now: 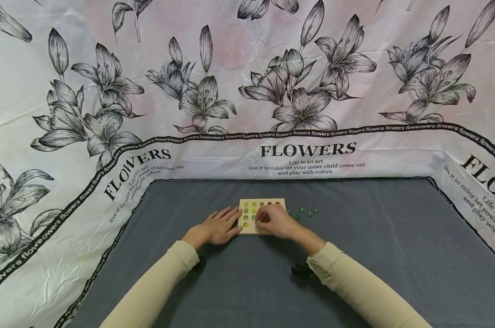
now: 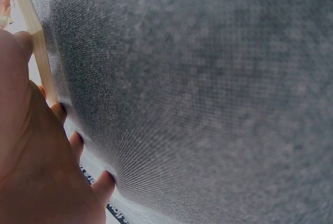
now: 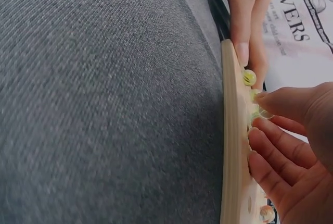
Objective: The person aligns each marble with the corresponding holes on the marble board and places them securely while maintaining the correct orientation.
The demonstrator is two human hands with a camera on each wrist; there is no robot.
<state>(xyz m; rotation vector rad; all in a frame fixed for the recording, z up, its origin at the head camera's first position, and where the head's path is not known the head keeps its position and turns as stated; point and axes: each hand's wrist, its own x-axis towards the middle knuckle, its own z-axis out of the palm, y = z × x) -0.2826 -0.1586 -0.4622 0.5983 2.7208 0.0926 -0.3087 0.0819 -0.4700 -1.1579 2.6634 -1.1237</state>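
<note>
A light wooden board (image 1: 251, 232) with rows of round hollows lies on the grey cloth, yellow-green marbles (image 1: 245, 211) filling its left columns. Over the middle of the board, my right hand (image 1: 277, 222) pinches a clear greenish marble (image 3: 265, 113) between thumb and index finger, close to the surface. The other right fingers (image 3: 281, 156) are loosely bent beside the board. My left hand (image 1: 219, 228) lies with extended fingers at the board's left edge, its thumb touching the near left corner. The right hand covers part of the hollows in the head view.
Several loose green marbles (image 1: 310, 214) lie on the grey cloth (image 1: 378, 255) just right of the board. An orange-tinted marble (image 3: 267, 213) sits in the board's right part. Behind, a flower-printed cloth (image 1: 214, 157) rises as a backdrop.
</note>
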